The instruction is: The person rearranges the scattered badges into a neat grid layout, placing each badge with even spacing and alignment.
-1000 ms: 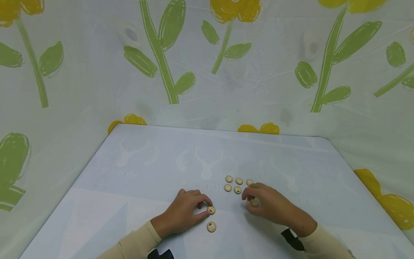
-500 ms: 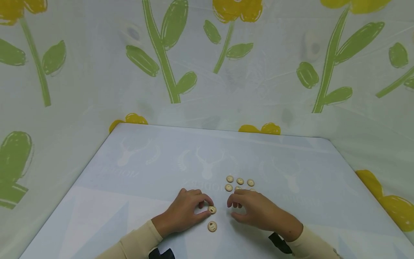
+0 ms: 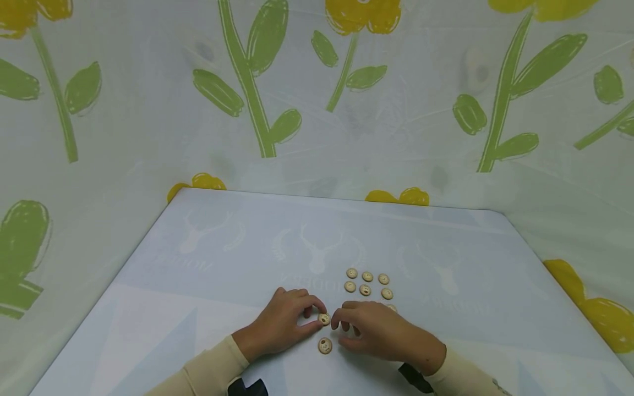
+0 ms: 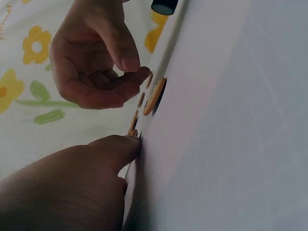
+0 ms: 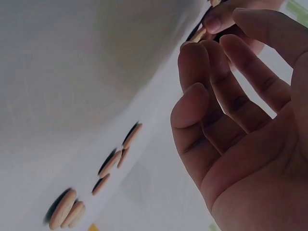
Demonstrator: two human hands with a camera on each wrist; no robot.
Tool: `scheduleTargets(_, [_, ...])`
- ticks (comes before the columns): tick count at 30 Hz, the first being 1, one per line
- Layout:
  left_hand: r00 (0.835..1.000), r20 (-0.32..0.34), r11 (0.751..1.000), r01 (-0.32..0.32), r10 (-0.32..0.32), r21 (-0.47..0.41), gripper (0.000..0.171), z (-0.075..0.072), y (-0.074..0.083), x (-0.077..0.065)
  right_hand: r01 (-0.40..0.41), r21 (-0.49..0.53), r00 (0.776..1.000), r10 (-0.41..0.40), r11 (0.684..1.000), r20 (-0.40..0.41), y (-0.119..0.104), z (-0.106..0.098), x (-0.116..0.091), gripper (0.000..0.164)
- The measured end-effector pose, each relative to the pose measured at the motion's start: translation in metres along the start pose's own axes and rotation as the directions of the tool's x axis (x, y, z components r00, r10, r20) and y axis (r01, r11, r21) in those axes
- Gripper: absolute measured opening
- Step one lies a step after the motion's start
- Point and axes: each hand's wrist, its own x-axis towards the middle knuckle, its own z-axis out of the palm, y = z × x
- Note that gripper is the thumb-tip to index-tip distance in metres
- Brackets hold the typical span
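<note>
My left hand (image 3: 283, 319) rests on the table, thumb and index finger pinching a round wooden button (image 3: 324, 319) at its edge. Nearer to me lies a second wooden button (image 3: 324, 346), flat and untouched; the left wrist view shows this button (image 4: 155, 97) edge-on. Just right of the pinched button hovers my right hand (image 3: 378, 331), its fingers bent loosely, thumb apart from them, holding nothing. In the right wrist view the right hand (image 5: 240, 110) shows its palm side. Behind it, one more button (image 3: 392, 308) is mostly hidden in the head view.
Several wooden buttons (image 3: 365, 290) lie in short rows beyond the right hand. The pale table (image 3: 238, 236) has faint deer-head prints. A white cloth (image 3: 148, 110) with green stems and yellow flowers hangs behind and around it.
My right hand has moved left from the buttons on the right to beside the pinched button, uncovering some of them. The left hand keeps its pinch in place.
</note>
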Motion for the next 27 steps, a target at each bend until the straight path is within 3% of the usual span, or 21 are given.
scheduleTargets(11, [1.000, 0.013, 1.000, -0.001, 0.001, -0.019, 0.018, 0.0001, -0.0022, 0.0010, 0.020, 0.025, 0.999, -0.021, 0.999, 0.039, -0.0067, 0.0044, 0.0066, 0.020])
scheduleTargets(27, [1.000, -0.013, 0.998, -0.008, 0.007, -0.062, 0.016, -0.0029, -0.0072, 0.0030, 0.066, 0.012, 0.997, -0.066, 0.998, 0.035, -0.0065, 0.0095, 0.0074, 0.024])
